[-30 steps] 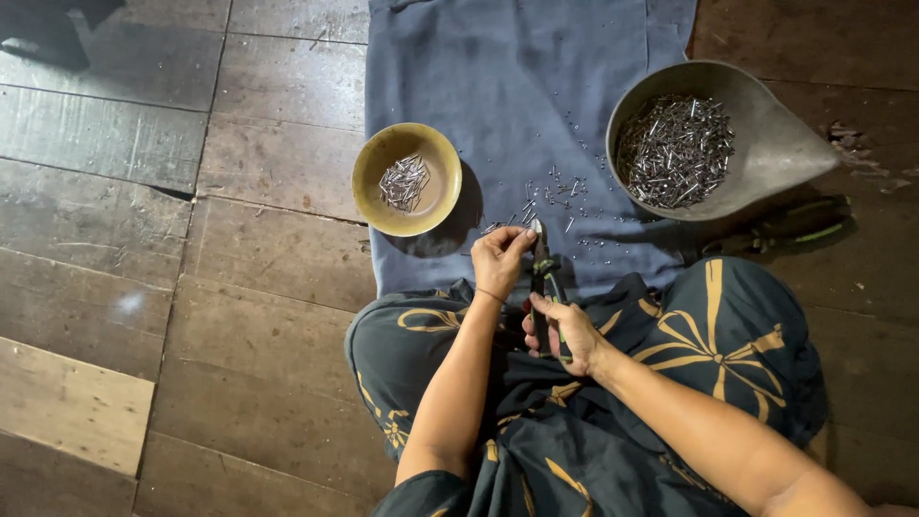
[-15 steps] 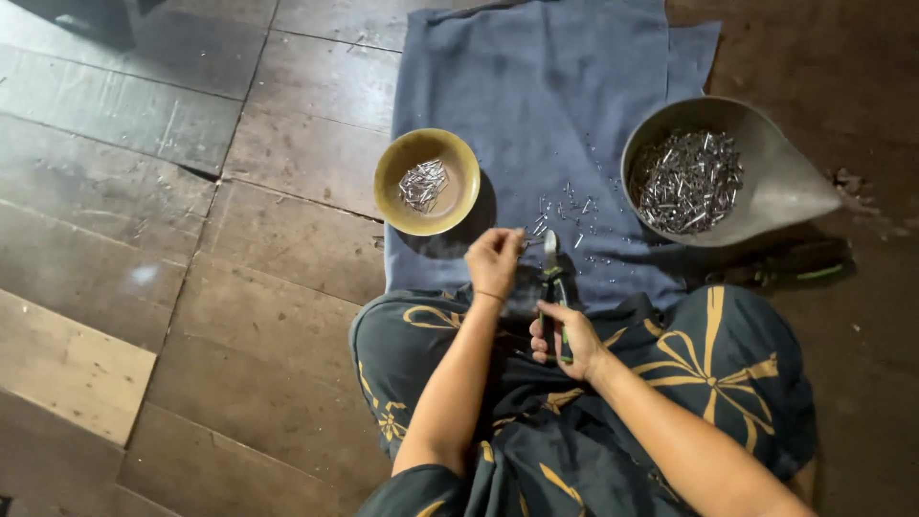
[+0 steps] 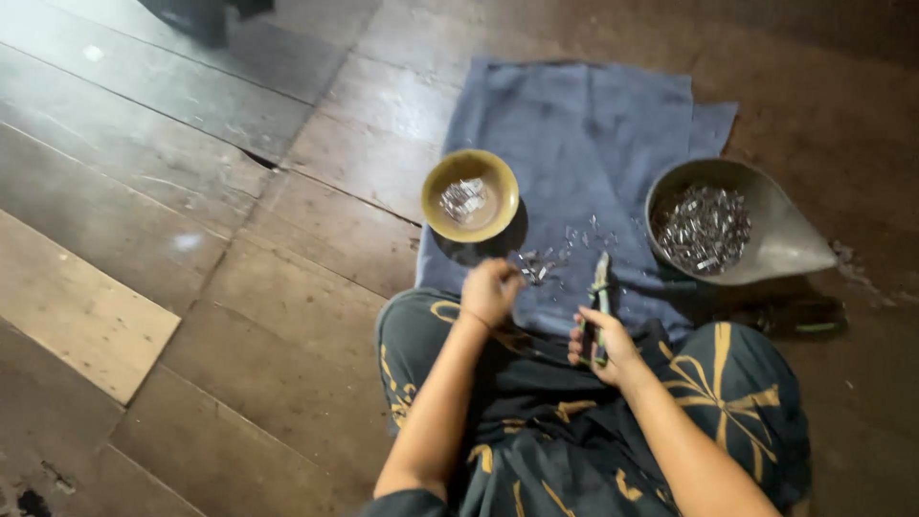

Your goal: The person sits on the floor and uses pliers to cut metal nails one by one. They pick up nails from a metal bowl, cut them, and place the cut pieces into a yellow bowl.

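The right hand (image 3: 605,347), in the lower centre of the frame, has its fingers wrapped around the handles of a pair of pliers (image 3: 599,304). The tool's long axis runs almost straight up the frame, leaning slightly to the right, with the handles down in the hand over the lap and the nose pointing toward the top of the frame, out over the near edge of a blue-grey cloth (image 3: 584,144). Whether the nose grips anything is too small to tell.

The left hand (image 3: 490,290), just left of the pliers and apart from them, is curled with its fingers drawn narrow at the cloth's near edge, right beside a small scatter of loose metal pieces (image 3: 536,263); it seems to be pinching one, though the blur leaves that uncertain.

The cloth lies on a dark wooden plank floor (image 3: 172,191) and runs from the lap toward the top of the frame. A round yellow bowl (image 3: 436,187) sits on its left edge, centre of the frame, holding a small heap of shiny metal bits. To the right, a grey metal scoop-shaped pan (image 3: 795,239) holds a far larger pile, its spout pointing to the right edge. The person's lap is covered by dark patterned cloth with yellow motifs (image 3: 728,383).
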